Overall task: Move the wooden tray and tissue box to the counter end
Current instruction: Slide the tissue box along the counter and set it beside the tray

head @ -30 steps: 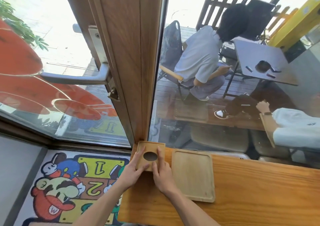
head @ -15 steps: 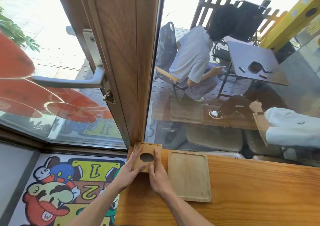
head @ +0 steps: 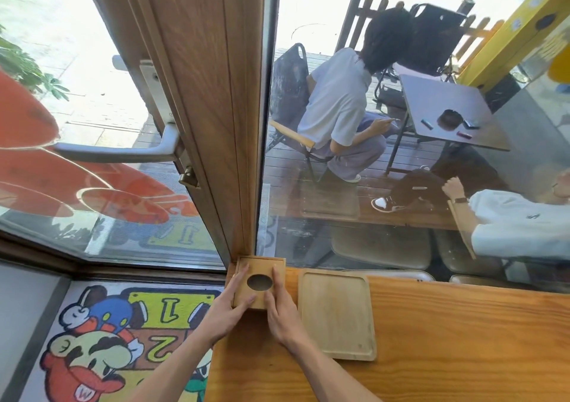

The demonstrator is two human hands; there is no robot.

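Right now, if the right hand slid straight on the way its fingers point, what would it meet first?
The right hand lies along the tissue box, fingers toward the window. Straight on, it would likely meet the window glass at the counter's end; depth is unclear.

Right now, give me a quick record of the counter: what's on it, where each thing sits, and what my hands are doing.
surface: wooden counter, its left end at the window frame
tissue box: wooden, oval hole on top, in the far left corner
wooden tray: flat and empty, just right of the box, narrow gap between
left hand: on the box's left side
right hand: on the box's right side
box state: resting on counter, not lifted
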